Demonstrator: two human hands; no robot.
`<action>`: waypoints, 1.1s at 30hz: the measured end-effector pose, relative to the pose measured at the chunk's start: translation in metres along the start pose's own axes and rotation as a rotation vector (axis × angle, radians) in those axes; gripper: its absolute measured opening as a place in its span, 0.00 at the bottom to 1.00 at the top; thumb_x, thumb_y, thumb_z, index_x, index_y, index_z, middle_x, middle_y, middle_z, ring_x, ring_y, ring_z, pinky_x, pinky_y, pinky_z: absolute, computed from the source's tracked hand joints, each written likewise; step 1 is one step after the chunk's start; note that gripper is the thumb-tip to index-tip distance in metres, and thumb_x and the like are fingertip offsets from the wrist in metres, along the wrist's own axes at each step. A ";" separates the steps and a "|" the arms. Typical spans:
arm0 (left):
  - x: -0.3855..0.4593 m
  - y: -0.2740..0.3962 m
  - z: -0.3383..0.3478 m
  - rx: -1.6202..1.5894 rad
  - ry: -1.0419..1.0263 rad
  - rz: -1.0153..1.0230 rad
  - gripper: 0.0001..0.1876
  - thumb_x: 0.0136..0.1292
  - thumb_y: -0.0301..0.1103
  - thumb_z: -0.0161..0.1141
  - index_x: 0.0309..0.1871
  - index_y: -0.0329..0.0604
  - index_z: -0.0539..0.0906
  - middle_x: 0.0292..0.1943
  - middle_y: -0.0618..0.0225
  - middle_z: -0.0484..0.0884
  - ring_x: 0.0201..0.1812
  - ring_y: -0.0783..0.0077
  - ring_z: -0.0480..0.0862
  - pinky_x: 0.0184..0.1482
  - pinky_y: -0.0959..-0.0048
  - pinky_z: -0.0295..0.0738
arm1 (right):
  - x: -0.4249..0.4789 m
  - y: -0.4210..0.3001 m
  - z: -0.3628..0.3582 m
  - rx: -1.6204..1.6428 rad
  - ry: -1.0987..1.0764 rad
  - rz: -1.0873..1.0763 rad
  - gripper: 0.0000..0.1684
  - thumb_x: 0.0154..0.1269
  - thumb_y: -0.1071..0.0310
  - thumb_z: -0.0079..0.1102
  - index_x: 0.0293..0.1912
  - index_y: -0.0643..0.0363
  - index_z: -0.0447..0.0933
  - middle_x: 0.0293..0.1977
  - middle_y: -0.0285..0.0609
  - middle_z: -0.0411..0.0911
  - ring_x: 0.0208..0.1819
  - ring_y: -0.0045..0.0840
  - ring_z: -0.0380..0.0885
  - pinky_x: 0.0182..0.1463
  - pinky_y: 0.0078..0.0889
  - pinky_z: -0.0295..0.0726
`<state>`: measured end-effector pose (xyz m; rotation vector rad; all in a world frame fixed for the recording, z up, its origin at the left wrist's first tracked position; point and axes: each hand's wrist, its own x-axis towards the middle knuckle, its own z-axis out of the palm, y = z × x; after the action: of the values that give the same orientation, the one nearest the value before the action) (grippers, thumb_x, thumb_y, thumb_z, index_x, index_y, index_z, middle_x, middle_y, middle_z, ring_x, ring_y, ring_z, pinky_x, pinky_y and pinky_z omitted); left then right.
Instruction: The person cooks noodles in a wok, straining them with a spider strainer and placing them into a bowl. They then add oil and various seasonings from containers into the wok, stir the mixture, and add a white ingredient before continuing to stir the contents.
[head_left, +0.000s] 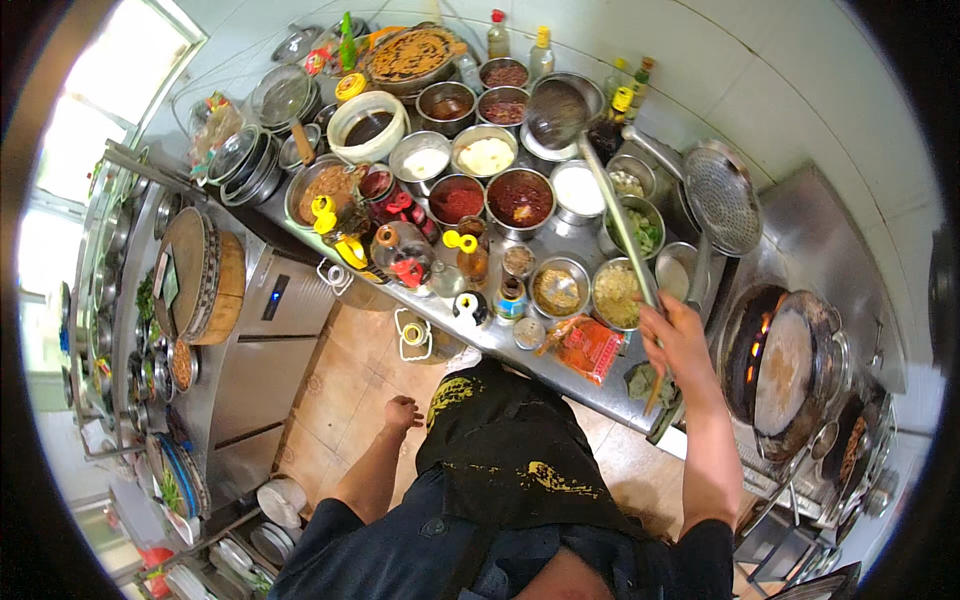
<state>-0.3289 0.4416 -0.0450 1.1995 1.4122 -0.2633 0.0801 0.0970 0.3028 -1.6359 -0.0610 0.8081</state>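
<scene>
My right hand is closed around the long handle of a metal ladle, whose wooden end pokes out below my fist. The ladle's dark, wet-looking bowl is over a metal pot at the back of the steel counter. Beneath the handle stand a bowl of chopped garlic and a bowl of sliced green onion. My left hand hangs beside my dark apron, its fingers curled, and nothing shows in it. To the right, a wok sits tilted on a burner with orange flames beside it.
Bowls of chili sauce and white powder crowd the counter. Plastic bottles line its front edge. A perforated skimmer rests near the wall. On the left, a round wooden chopping block bears a cleaver.
</scene>
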 end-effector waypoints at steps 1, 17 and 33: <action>-0.003 -0.008 -0.007 -0.012 0.019 -0.022 0.14 0.69 0.25 0.58 0.56 0.30 0.77 0.41 0.48 0.84 0.33 0.53 0.90 0.28 0.58 0.89 | 0.030 0.002 0.009 -0.052 -0.044 0.009 0.15 0.79 0.66 0.56 0.57 0.65 0.76 0.22 0.29 0.66 0.12 0.11 0.59 0.13 0.21 0.58; 0.036 -0.036 -0.048 -0.194 0.036 -0.096 0.10 0.71 0.24 0.51 0.50 0.30 0.78 0.37 0.49 0.83 0.31 0.48 0.89 0.24 0.53 0.86 | 0.192 0.028 0.090 -0.175 -0.146 0.225 0.12 0.75 0.64 0.61 0.51 0.60 0.76 0.24 0.32 0.70 0.13 0.13 0.63 0.14 0.24 0.61; 0.077 0.033 -0.054 -0.029 -0.126 0.032 0.14 0.74 0.37 0.55 0.55 0.38 0.75 0.39 0.52 0.84 0.36 0.46 0.89 0.35 0.47 0.89 | -0.014 -0.002 -0.016 0.568 -0.084 0.110 0.17 0.79 0.71 0.51 0.61 0.70 0.72 0.22 0.28 0.64 0.11 0.09 0.57 0.10 0.17 0.54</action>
<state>-0.3184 0.5345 -0.0797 1.1602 1.2826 -0.2905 0.0787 0.0774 0.3116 -1.0758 0.1869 0.8808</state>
